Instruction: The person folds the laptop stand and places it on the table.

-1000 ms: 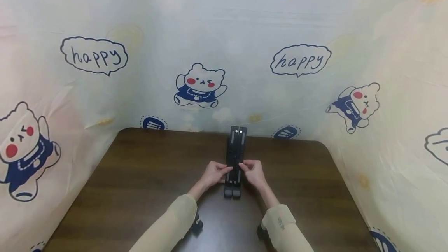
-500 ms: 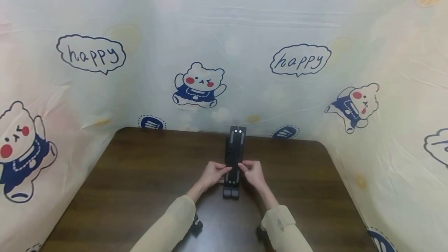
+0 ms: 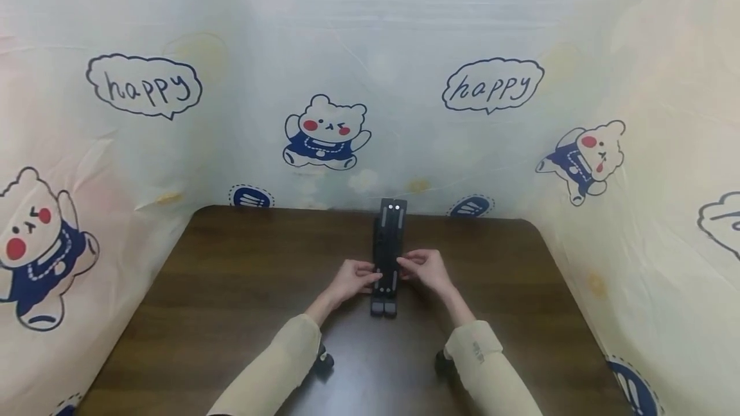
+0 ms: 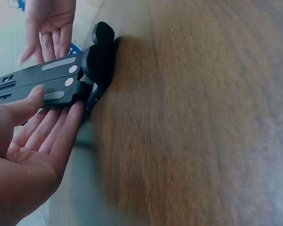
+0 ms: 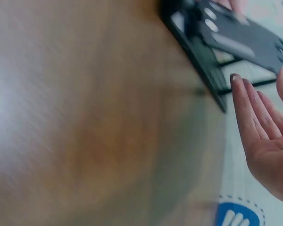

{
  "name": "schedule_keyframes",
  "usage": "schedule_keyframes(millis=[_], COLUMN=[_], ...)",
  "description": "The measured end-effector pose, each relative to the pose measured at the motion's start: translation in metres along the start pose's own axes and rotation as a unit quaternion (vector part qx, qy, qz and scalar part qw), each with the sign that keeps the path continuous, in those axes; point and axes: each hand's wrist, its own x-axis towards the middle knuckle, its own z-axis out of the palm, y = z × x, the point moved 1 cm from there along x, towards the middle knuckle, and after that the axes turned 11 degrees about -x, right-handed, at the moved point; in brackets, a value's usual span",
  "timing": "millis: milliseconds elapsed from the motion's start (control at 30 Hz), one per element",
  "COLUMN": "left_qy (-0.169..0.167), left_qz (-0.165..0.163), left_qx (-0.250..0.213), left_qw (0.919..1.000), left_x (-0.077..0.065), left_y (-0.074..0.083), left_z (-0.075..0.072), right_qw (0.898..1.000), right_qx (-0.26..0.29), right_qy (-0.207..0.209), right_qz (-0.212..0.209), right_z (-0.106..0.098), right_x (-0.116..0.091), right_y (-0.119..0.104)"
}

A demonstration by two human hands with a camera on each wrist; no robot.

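A black folding laptop stand (image 3: 390, 236), narrow and folded together lengthwise, stands near the far middle of the table. Pale pads and round white dots line its two bars. My left hand (image 3: 349, 280) grips its left edge, the thumb on top and the fingers underneath, as the left wrist view shows. On the other side is my right hand (image 3: 429, 269), its thumb near the stand's edge. In the right wrist view its fingers (image 5: 247, 108) are extended and parted from the thumb, beside the raised bar. Black struts and a lower base show under the bars there.
The brown wooden table (image 3: 260, 249) has rounded far corners. A pale curtain (image 3: 405, 37) printed with bears and "happy" bubbles surrounds it at the back and sides. A dark device shows under each sleeve (image 3: 272, 364).
My right hand has loosened from the stand, shifting slightly outward and away from me, its forearm moving right. My left hand keeps its grip. The head view has tilted a little.
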Motion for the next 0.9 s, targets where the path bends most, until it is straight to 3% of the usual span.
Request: schedule_keyframes(millis=[167, 367, 667, 900], left_qy=[-0.018, -0.022, -0.026, -0.021], left_qz=[-0.032, -0.033, -0.009, -0.004], left_qx=[-0.007, -0.002, 0.015, 0.017], left_qw=[0.9993, 0.9992, 0.9995, 0.9996], left_x=[-0.009, -0.018, -0.023, -0.023], left_y=[-0.004, -0.012, -0.011, -0.004], left_z=[-0.007, -0.011, -0.009, -0.009], right_qw=[0.997, 0.983, 0.975, 0.976], right_qx=[0.069, 0.162, 0.182, 0.171], right_qy=[-0.024, -0.083, -0.115, -0.131], right_qz=[0.006, 0.027, 0.048, 0.034], right_z=[-0.033, -0.047, -0.041, -0.041], right_x=[0.015, 0.038, 0.06, 0.066], right_y=[-0.011, -0.032, -0.049, -0.057])
